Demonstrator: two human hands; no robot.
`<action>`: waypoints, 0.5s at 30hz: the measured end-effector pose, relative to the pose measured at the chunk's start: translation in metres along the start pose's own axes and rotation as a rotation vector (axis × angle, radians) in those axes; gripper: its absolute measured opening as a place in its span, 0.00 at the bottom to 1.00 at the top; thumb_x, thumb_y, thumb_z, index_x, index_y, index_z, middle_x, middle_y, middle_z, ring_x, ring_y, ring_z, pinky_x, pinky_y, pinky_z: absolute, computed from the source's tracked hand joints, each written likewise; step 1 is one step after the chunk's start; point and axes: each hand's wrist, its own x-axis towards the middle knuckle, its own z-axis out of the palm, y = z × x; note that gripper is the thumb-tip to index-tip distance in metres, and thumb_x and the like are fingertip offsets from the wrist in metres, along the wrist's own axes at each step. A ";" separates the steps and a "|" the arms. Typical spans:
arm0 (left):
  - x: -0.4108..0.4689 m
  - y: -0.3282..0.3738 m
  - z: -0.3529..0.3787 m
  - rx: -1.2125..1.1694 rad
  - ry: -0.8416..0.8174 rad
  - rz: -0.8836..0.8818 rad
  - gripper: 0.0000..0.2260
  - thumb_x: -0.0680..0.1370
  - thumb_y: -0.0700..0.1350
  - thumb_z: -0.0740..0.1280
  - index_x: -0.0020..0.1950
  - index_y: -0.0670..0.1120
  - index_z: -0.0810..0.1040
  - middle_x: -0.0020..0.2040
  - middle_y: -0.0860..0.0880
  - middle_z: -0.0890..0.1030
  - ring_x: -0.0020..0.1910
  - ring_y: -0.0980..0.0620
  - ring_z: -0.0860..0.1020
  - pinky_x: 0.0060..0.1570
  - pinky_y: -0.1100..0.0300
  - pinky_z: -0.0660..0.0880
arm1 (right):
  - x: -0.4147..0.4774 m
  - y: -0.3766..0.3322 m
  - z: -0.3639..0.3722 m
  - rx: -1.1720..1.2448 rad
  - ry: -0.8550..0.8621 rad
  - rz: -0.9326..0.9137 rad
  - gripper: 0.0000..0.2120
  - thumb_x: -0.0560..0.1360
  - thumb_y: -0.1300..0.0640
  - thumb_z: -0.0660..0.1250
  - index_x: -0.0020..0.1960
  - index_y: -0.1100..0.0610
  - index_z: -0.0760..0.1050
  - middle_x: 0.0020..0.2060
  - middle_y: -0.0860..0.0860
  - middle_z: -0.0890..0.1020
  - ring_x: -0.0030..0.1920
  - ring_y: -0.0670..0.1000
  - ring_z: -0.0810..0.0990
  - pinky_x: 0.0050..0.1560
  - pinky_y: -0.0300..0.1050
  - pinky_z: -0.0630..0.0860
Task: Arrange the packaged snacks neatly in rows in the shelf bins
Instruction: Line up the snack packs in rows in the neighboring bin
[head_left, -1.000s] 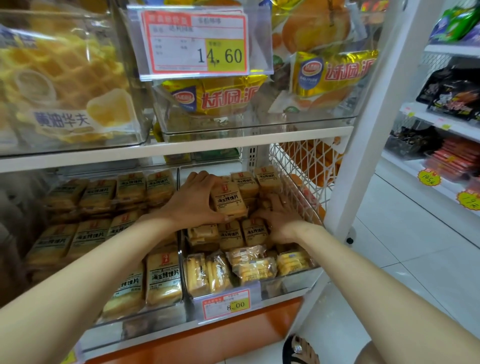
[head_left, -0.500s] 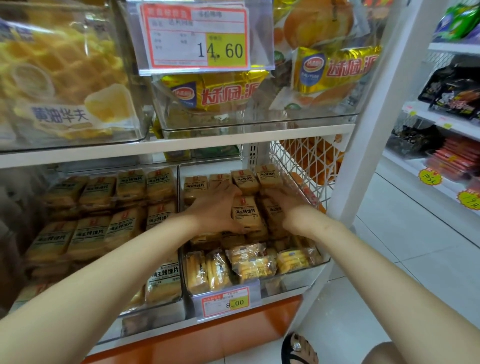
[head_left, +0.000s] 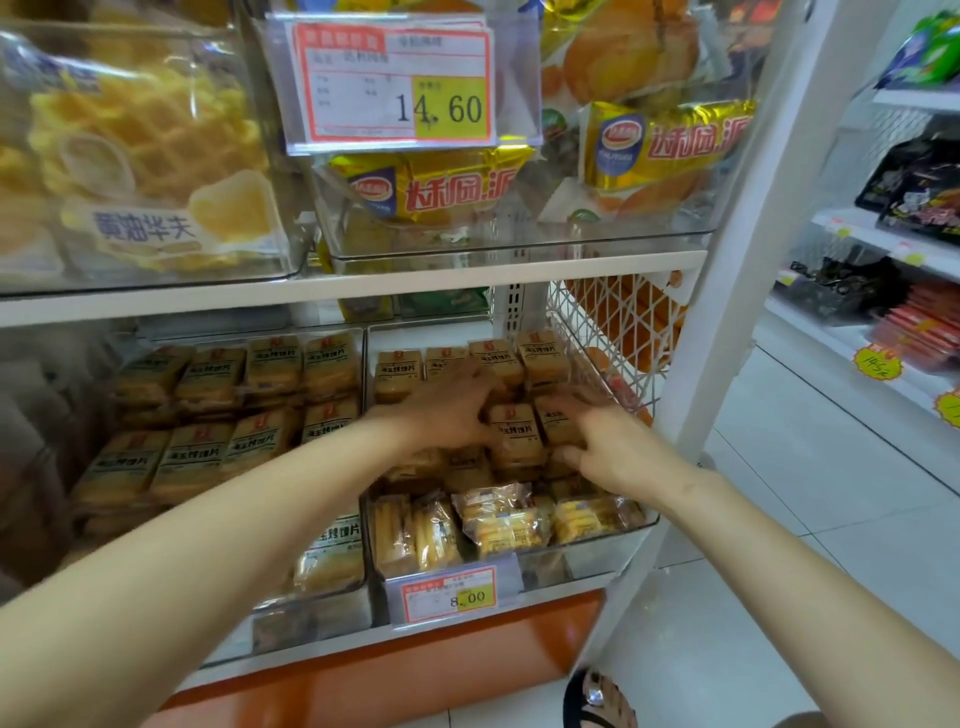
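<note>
Left hand (head_left: 452, 415) and right hand (head_left: 618, 447) both have fingers curled round the small tan plastic-wrapped snack packs (head_left: 514, 434), in the middle of the right-side clear plastic bin (head_left: 587, 558). They look light, soft and crushable (slick film too), so I'd grip the 2 flat sides gently, not the crimped ends.

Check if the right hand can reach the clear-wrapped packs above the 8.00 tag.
Probably yes: the right hand rests just behind those clear-wrapped packs, and the open-topped bin leaves nothing over them.
</note>
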 end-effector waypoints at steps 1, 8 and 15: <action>-0.009 -0.006 -0.011 -0.003 0.033 -0.005 0.31 0.72 0.59 0.68 0.71 0.50 0.63 0.70 0.47 0.63 0.69 0.47 0.61 0.65 0.50 0.64 | 0.000 0.000 0.000 0.008 0.013 -0.008 0.27 0.76 0.57 0.65 0.73 0.52 0.62 0.72 0.51 0.62 0.68 0.55 0.68 0.66 0.45 0.66; -0.068 -0.051 -0.048 0.000 -0.082 -0.129 0.32 0.71 0.57 0.71 0.71 0.51 0.64 0.69 0.50 0.68 0.66 0.50 0.67 0.64 0.54 0.67 | 0.006 -0.006 0.003 0.229 0.022 -0.042 0.20 0.75 0.58 0.66 0.67 0.51 0.70 0.67 0.51 0.70 0.67 0.50 0.69 0.65 0.39 0.63; -0.068 -0.032 -0.027 0.238 -0.189 -0.205 0.40 0.71 0.59 0.69 0.76 0.49 0.53 0.76 0.45 0.56 0.75 0.44 0.52 0.72 0.49 0.52 | 0.010 -0.016 0.002 0.484 0.122 -0.014 0.16 0.75 0.61 0.66 0.63 0.52 0.73 0.62 0.49 0.75 0.58 0.43 0.71 0.48 0.29 0.66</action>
